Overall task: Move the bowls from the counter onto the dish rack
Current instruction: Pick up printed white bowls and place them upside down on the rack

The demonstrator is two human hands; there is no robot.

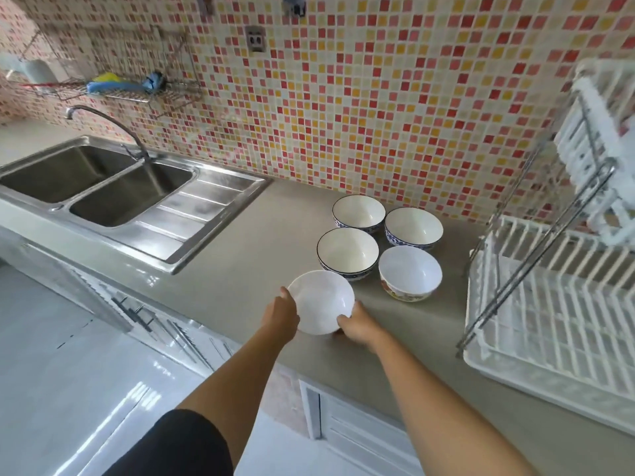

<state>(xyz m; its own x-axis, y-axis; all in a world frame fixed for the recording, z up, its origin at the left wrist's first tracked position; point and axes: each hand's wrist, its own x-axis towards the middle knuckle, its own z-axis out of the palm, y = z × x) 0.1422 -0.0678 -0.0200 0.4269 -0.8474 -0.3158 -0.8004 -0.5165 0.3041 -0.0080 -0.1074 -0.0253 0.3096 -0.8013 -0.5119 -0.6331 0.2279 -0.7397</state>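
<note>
While both hands close on the plain white bowl (pixel 321 301) at the near edge of the worktop (pixel 240 269), the relation that matters is where the dish rack (pixel 549 321) lies from them: off to the person's right, well apart from the held bowl, with bare worktop between; the left hand (pixel 280 312) cups the bowl's left side, thumb up at the rim and fingers curled loosely round the wall; the right hand (pixel 355 322) does the same on the right side, its fingertips on the rim; whether the bowl is lifted or sitting on the surface I cannot tell, though it looks tipped slightly toward the camera. Four more bowls stand upright in a close cluster just beyond it: a blue-rimmed bowl (pixel 347 254) nearest the held one, two blue-patterned bowls (pixel 358 213) and (pixel 413 228) behind by the tiled wall, and a floral-based white bowl (pixel 410 273) nearest the rack; none sits on the rack yet, so the task seems to be at its first bowl. Because the right hand is the nearer to the rack, the carry would likely sweep rightward past the floral-based bowl; the rack's slanted metal frame (pixel 536 255) stands on its near-left side and could be knocked on the way in.
</note>
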